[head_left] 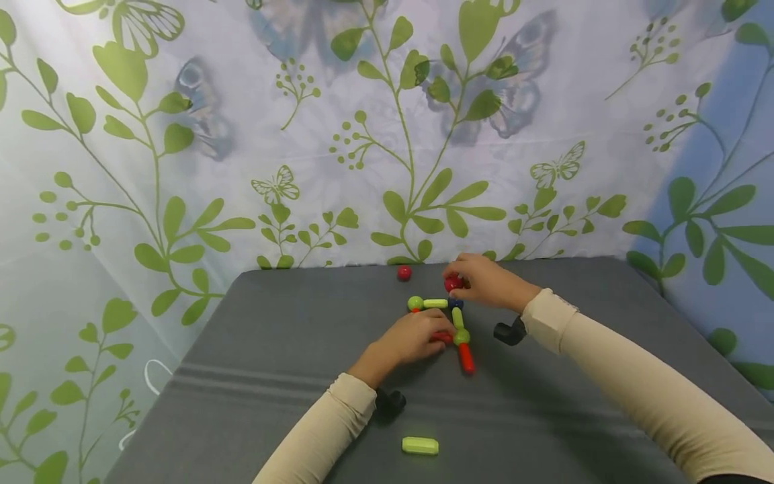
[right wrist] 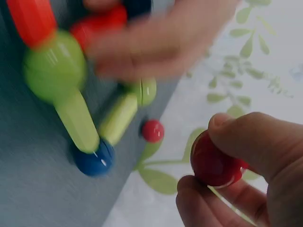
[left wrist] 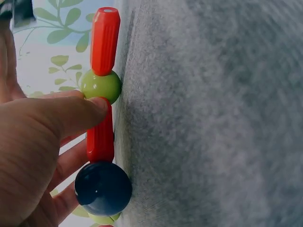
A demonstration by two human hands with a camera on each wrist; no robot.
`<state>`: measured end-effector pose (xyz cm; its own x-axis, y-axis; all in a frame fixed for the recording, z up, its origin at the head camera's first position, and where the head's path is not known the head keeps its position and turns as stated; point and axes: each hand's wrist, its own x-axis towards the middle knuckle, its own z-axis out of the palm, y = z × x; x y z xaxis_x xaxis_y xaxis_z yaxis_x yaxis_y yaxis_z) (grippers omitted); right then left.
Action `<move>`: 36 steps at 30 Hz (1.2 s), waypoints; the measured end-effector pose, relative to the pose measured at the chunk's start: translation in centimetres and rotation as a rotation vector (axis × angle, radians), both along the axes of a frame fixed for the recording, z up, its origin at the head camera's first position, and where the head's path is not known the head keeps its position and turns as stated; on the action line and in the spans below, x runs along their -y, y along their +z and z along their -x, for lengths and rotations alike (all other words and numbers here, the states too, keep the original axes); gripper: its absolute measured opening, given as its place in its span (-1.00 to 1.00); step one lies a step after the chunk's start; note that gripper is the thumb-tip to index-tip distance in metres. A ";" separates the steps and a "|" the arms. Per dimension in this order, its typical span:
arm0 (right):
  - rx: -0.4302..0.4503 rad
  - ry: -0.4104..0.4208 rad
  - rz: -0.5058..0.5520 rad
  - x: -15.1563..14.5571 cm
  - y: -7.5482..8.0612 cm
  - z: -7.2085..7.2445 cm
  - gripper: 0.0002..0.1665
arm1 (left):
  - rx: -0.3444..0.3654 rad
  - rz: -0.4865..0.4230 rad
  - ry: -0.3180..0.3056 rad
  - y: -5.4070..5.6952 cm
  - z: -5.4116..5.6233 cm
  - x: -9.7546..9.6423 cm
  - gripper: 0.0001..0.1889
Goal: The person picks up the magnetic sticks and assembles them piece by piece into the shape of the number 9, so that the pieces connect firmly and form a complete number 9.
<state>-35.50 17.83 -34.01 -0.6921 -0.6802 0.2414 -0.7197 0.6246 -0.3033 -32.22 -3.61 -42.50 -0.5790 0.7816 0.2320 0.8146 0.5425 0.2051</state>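
My right hand (head_left: 486, 282) holds a red ball (right wrist: 215, 161) between thumb and fingers, above the table near the far corner of a joined frame of balls and rods. My left hand (head_left: 414, 336) pinches a red rod (left wrist: 100, 139) of that frame, thumb by the green ball (left wrist: 102, 87) at its end. A dark blue ball (left wrist: 103, 188) sits at the rod's other end and is hidden by the hand in the head view. Yellow-green rods (right wrist: 78, 125) meet at another blue ball (right wrist: 94, 158). A second red rod (head_left: 466, 358) sticks out from the green ball towards me.
Another red ball (head_left: 404, 273) lies by the table's far edge. One loose yellow-green rod (head_left: 420, 446) lies near the front of the grey table (head_left: 272, 403). A patterned curtain (head_left: 338, 168) hangs right behind the table.
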 end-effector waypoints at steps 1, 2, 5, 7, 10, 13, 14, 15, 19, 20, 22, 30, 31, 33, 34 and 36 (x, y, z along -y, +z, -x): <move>-0.003 0.002 0.008 -0.3 -0.2 -0.8 -0.67 | 0.002 0.001 0.000 0.0 0.0 0.0 -0.72; -0.003 0.002 0.018 -0.5 -0.4 -1.5 -0.67 | 0.000 0.002 0.002 0.0 0.0 0.0 -0.72; 0.008 -0.001 0.043 -1.2 -1.4 -3.6 -0.68 | -0.007 -0.003 0.009 -0.2 0.0 0.0 -0.74; 0.025 0.000 0.059 -1.6 -2.1 -4.9 -0.69 | -0.010 -0.007 0.013 -0.2 0.0 0.0 -0.74; 0.044 0.002 0.071 -2.1 -3.2 -6.6 -0.68 | -0.014 -0.013 0.010 -0.2 -0.1 -0.1 -0.73; 0.048 0.006 0.071 -2.3 -4.2 -8.1 -0.67 | -0.022 -0.019 -0.004 -0.1 -0.2 -0.3 -0.70; 0.049 0.006 0.069 -2.4 -4.4 -8.5 -0.67 | -0.027 -0.022 -0.011 -0.1 -0.3 -0.4 -0.68; 0.053 0.007 0.071 -2.4 -4.6 -8.9 -0.67 | -0.032 -0.024 -0.018 0.0 -0.3 -0.5 -0.66; 0.074 0.026 0.070 -2.4 -5.2 -10.2 -0.65 | -0.043 -0.014 -0.040 0.3 -0.4 -0.8 -0.61; 0.071 0.036 0.070 -2.4 -5.3 -10.3 -0.65 | -0.048 -0.006 -0.045 0.4 -0.4 -0.8 -0.59; 0.072 0.060 0.068 -2.4 -5.6 -10.6 -0.65 | -0.058 0.011 -0.057 0.5 -0.5 -1.0 -0.59; 0.031 0.170 0.103 -2.6 -7.4 -11.2 -0.64 | -0.076 0.054 -0.090 0.2 -0.6 -2.0 -0.61; 0.023 0.184 0.107 -2.7 -7.7 -11.2 -0.64 | -0.083 0.066 -0.093 0.2 -0.6 -2.1 -0.61; 0.007 0.207 0.114 -2.8 -8.2 -11.3 -0.65 | -0.098 0.087 -0.090 0.1 -0.6 -2.3 -0.61; 0.003 0.216 0.115 -2.8 -8.4 -11.3 -0.64 | -0.104 0.096 -0.089 0.1 -0.6 -2.4 -0.61; 0.005 0.222 0.118 -3.0 -8.6 -11.4 -0.64 | -0.120 0.107 -0.091 0.2 -0.7 -2.5 -0.64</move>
